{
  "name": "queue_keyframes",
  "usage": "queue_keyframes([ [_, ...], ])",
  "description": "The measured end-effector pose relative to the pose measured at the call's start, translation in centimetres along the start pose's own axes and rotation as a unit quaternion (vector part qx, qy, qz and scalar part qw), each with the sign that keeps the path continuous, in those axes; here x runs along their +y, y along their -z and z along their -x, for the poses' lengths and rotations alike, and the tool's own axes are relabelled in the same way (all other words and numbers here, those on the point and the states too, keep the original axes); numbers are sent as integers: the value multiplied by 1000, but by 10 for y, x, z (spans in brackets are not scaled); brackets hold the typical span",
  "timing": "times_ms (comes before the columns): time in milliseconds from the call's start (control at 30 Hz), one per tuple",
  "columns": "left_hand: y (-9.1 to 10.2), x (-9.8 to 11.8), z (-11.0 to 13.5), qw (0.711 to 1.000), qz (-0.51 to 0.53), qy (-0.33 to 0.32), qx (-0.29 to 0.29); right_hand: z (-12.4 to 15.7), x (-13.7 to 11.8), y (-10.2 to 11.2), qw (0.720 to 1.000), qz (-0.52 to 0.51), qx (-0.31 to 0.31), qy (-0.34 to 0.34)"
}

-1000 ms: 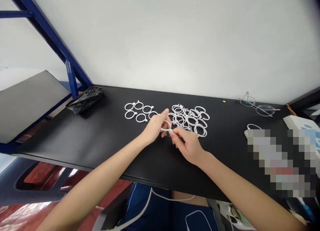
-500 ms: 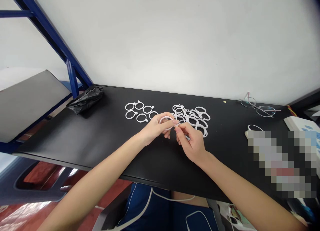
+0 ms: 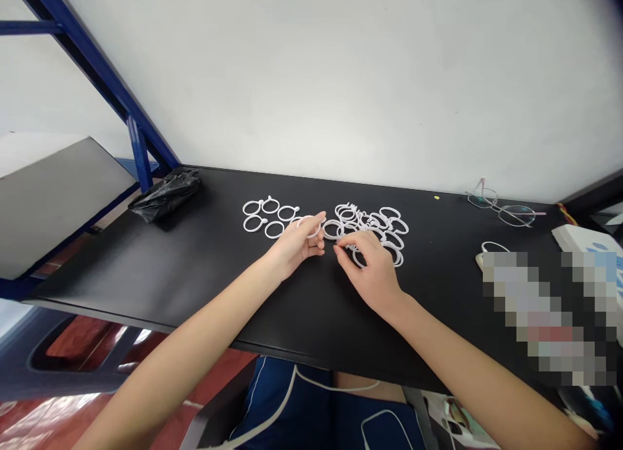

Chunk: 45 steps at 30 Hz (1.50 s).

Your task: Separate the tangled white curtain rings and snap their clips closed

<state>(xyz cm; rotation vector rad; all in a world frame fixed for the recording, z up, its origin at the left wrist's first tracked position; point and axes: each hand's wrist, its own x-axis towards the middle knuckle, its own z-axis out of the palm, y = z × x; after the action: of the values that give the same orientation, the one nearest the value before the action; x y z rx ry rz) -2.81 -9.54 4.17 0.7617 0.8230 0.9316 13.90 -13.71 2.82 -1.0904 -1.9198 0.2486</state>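
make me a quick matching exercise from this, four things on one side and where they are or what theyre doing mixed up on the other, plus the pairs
Column one
1. Left hand
2. Black plastic bag
3. Glasses
4. Heap of white rings

Column two
A. On the right part of the table, near the wall
B. Overlapping one another, partly hidden by the right hand
C. Holding a white ring
D. At the table's left end, beside the blue post

Pairs
1-C; 2-D; 3-A; 4-B
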Motion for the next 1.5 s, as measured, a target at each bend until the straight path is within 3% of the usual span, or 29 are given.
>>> queue_keyframes([
  [133,2,2,-2,995,92,33,17,1,7,-4,998,47,-44,-9],
  [267,2,5,-3,985,149,47,72,2,9,-4,994,62,-89,-32],
  [467,3,2,-6,976,152,24,154,2,9,-3,992,74,-102,-31],
  [633,4,1,-5,971,151,14,187,2,9,-3,991,77,-107,-29],
  [1033,3,2,-3,977,143,0,159,1,7,-4,990,83,-107,-32],
  [1200,1,4,1,986,97,-35,129,1,7,-4,991,76,-104,-32],
  [1500,-2,4,5,987,44,-66,143,2,11,-7,995,52,-78,-24],
])
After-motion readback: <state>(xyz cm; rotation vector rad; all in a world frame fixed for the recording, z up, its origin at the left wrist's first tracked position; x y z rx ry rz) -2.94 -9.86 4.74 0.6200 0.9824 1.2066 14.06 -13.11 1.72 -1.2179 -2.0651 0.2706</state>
